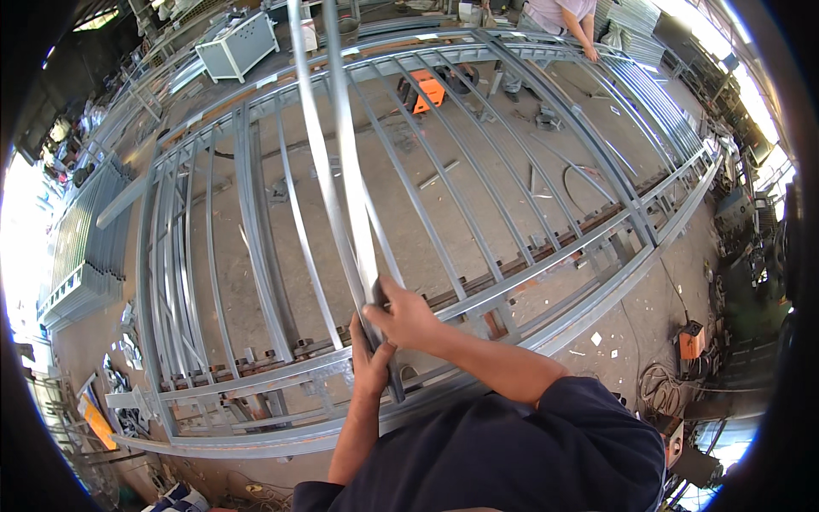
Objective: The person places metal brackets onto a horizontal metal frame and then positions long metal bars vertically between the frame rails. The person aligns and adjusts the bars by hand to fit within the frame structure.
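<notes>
Two long, shiny square metal tubes [346, 141] run away from me toward the top of the head view, side by side and spreading slightly apart. My right hand [409, 317] grips them from the right, just above the front rail of the frame. Lower down, my left hand [371, 368] is wrapped around their near end from the left. Under both hands lies a large galvanized steel frame [544, 278], with thin metal bars [416, 173] laid across it at intervals. How the tubes rest at their far end is cut off by the picture's upper edge.
Another person [560, 19] stands across the frame at the far right, one hand on the bars. Stacked metal panels [86, 246] stand at left. An orange machine [427, 91] sits on the floor beyond the bars. An orange box [691, 339] and coiled cable [659, 387] lie right.
</notes>
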Action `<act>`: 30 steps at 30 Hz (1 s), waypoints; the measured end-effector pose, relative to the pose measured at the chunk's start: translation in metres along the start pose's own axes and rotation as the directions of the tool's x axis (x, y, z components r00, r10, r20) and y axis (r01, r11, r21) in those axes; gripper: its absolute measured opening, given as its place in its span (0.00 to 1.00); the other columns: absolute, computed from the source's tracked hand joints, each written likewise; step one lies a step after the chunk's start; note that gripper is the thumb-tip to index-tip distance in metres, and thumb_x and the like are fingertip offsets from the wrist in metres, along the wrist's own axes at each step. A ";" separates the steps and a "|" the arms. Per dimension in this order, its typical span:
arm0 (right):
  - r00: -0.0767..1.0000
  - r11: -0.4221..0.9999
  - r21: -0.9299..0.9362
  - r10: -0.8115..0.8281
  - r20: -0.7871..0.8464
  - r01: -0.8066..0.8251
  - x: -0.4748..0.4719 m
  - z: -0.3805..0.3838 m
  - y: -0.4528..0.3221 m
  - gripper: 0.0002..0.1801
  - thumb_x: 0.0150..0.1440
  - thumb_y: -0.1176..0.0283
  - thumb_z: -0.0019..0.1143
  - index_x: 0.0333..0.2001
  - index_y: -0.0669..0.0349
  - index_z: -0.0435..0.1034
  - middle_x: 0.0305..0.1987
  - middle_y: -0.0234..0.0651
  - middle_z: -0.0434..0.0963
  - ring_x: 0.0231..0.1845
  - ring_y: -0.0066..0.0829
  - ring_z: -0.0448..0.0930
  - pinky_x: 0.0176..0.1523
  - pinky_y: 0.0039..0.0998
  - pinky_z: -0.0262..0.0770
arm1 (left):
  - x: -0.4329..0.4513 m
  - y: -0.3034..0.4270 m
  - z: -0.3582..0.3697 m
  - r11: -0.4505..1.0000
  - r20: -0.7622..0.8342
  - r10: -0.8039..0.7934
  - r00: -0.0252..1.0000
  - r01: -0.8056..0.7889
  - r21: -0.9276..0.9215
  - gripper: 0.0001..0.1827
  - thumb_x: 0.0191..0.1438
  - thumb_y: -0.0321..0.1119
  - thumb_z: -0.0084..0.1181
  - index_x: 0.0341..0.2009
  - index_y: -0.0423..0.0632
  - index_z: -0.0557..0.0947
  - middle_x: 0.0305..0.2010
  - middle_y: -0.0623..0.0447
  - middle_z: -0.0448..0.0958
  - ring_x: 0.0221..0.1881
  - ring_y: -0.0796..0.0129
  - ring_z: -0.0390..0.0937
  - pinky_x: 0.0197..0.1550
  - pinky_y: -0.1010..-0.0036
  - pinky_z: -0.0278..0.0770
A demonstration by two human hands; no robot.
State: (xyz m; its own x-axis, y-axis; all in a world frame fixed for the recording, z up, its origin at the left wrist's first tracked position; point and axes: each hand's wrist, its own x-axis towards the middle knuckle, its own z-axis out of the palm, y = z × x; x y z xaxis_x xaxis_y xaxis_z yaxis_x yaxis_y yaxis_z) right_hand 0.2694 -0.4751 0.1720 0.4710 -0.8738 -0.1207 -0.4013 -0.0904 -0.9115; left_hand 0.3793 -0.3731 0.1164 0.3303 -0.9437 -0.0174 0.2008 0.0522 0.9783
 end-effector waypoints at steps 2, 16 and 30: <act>0.952 0.995 0.007 -0.090 -0.293 0.096 -0.003 -0.031 0.039 0.32 0.61 0.60 0.60 0.61 0.72 0.64 0.37 0.59 0.81 0.38 0.59 0.83 0.43 0.49 0.77 | 0.007 0.006 0.024 0.970 0.010 -0.118 0.993 0.113 0.215 0.36 0.59 0.34 0.67 0.66 0.36 0.64 0.45 0.53 0.76 0.46 0.66 0.75 0.50 0.67 0.76; 0.804 0.893 -0.256 0.169 -0.571 -0.370 0.008 -0.421 0.305 0.31 0.62 0.61 0.54 0.66 0.62 0.66 0.45 0.64 0.81 0.51 0.65 0.81 0.56 0.54 0.76 | -0.008 -0.102 0.228 0.873 -0.116 -0.351 0.929 0.369 0.317 0.28 0.61 0.33 0.64 0.63 0.38 0.72 0.29 0.59 0.74 0.28 0.78 0.70 0.29 0.77 0.69; 0.773 0.831 -0.250 0.293 -0.562 -0.496 0.116 -0.573 0.407 0.30 0.61 0.60 0.56 0.65 0.60 0.68 0.54 0.60 0.80 0.57 0.58 0.80 0.61 0.49 0.76 | 0.019 -0.108 0.352 0.811 -0.250 -0.329 0.910 0.408 0.419 0.27 0.60 0.33 0.65 0.61 0.37 0.74 0.33 0.55 0.78 0.31 0.77 0.74 0.32 0.76 0.74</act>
State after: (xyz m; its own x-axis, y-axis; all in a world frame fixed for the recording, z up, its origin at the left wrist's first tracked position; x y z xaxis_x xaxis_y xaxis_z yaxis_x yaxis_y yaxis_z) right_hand -0.2897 -0.8873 0.0121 -0.1948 -0.9709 -0.1391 -0.7639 0.2391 -0.5994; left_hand 0.0394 -0.5117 0.0828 0.4654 -0.7947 -0.3897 -0.0889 -0.4800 0.8727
